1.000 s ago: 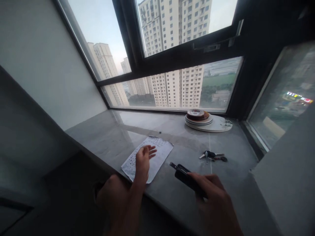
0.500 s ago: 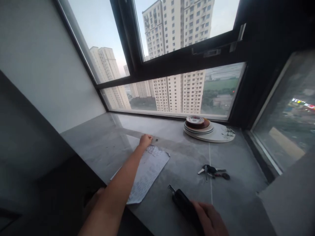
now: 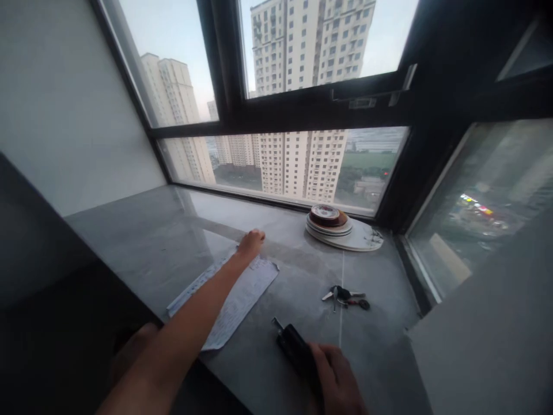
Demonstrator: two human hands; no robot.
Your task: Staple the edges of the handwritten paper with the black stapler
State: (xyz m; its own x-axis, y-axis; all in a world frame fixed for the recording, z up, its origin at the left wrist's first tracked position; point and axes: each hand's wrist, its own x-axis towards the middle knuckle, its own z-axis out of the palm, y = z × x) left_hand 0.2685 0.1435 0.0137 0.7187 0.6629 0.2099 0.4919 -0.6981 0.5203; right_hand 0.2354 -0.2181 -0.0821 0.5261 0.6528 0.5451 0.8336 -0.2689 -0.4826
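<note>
My left hand [image 3: 250, 241] is stretched far out over the grey window sill [image 3: 173, 230], fingers curled shut just past the far edge of a printed paper sheet [image 3: 235, 300]. What it pinches, if anything, is too small to see. My right hand [image 3: 337, 380] grips a long black device [image 3: 294, 349] at the near edge of the sill, its tip pointing away to the left.
A bunch of keys [image 3: 344, 296] lies right of the paper. A stack of plates [image 3: 330, 222] sits on a white round board [image 3: 367, 238] by the window. Dark window frames and glass close the back and right side; a white wall stands at left.
My left hand went from resting open on the paper to reaching past its far edge with the fingers closed. A tiny dark speck seen there earlier is covered by the hand. The view shifted right.
</note>
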